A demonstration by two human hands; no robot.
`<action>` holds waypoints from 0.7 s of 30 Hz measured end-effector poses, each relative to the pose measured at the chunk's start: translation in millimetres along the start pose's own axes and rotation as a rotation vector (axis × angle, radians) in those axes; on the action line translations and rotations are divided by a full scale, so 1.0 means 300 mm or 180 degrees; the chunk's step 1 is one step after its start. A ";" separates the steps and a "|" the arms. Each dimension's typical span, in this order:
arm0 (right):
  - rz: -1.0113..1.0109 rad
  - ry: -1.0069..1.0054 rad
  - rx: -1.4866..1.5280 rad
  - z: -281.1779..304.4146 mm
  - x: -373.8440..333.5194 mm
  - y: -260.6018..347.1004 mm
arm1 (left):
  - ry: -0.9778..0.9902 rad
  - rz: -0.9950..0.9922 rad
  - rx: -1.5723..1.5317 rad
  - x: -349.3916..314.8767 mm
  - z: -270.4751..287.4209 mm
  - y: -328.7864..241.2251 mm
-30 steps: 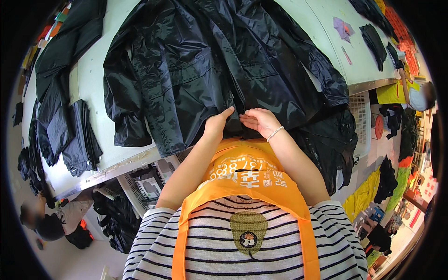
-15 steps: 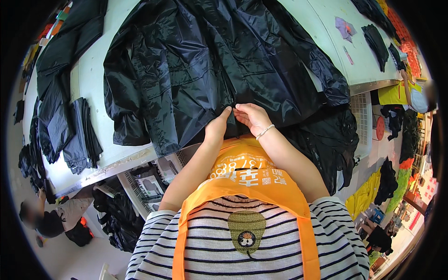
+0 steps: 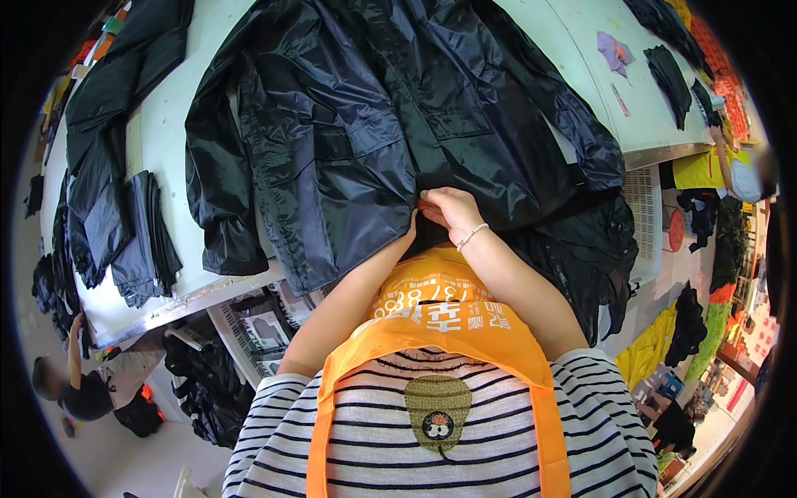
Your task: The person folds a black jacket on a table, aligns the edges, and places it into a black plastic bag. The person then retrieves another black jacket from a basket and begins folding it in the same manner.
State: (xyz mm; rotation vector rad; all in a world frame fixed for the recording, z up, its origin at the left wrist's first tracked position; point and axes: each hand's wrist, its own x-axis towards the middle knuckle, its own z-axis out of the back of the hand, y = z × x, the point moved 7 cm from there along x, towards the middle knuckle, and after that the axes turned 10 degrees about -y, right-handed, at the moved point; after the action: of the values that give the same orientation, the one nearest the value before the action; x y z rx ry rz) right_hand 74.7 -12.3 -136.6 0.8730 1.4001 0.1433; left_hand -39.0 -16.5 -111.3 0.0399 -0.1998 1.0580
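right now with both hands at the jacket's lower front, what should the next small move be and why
I'd probably fold back the bottom corner of the left-hand front panel a little: it covers most of the left hand, hiding those fingers, while the right hand has its fingertips right beside that corner of the black jacket.

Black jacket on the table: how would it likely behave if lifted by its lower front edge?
The black jacket would probably sag and fold, since creases run all over it. Its sheen suggests smooth fabric that may slide easily over the table. Being spread wide, it would likely trail behind.
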 end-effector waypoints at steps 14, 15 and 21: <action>0.4212 0.1405 -0.4633 -0.225 -0.164 0.233 | 0.0895 -0.9429 0.9648 -0.186 -0.093 0.070; 0.4365 0.1648 -0.4745 -0.250 -0.166 0.247 | 0.0087 -0.9917 0.9308 -0.207 -0.083 0.059; 0.5546 0.1205 -0.5095 -0.468 0.036 0.402 | -0.1751 -1.0433 0.9312 -0.402 -0.136 -0.011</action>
State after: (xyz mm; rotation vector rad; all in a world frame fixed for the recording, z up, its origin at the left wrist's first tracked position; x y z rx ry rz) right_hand -0.2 139.7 -61.6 0.3441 0.0613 2.3944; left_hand -87.5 -116.6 -173.1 -1.5058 -0.6840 2.0907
